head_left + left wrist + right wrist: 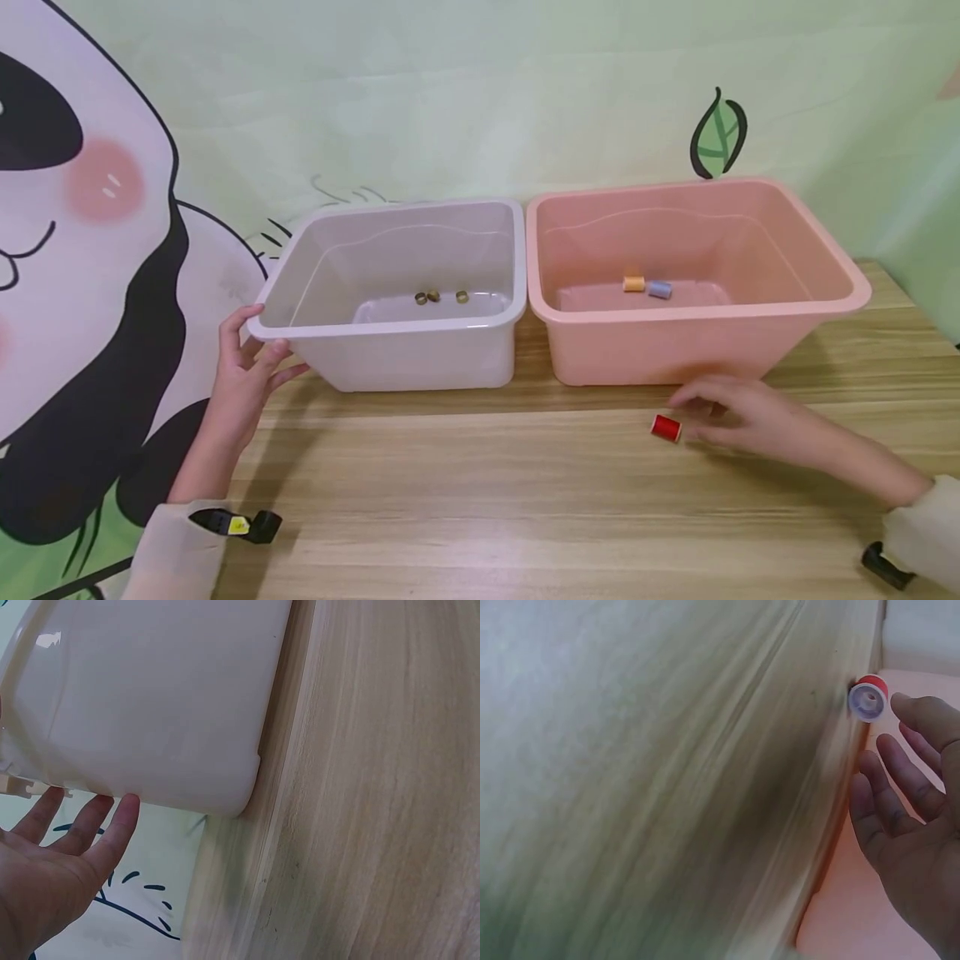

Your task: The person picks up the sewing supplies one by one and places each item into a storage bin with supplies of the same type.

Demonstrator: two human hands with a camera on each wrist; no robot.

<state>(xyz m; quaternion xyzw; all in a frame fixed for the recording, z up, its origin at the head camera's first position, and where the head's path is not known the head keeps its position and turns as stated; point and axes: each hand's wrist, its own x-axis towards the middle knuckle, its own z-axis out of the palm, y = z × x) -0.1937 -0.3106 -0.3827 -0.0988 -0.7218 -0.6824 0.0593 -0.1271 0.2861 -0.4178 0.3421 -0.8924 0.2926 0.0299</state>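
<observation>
My left hand (247, 379) holds the near left corner of a white plastic bin (427, 358), its thumb on the front below the rim and a finger at the rim. In the left wrist view several fingers (116, 836) touch the bin's side wall. A red thread spool (666, 427) lies on its side on the table, before the pink bin (652, 350). Beside it my right hand (750, 421) hovers with loosely bent fingers and nothing between them. The right wrist view shows the spool (868, 701) just off the fingertips, its pale end toward the camera.
Inside the white bin lie three small brass-coloured rings (432, 296). A yellow spool (633, 284) and a blue spool (660, 289) lie in the pink bin. Both bins stand side by side on the wooden table (465, 475), before a printed cloth backdrop (427, 100).
</observation>
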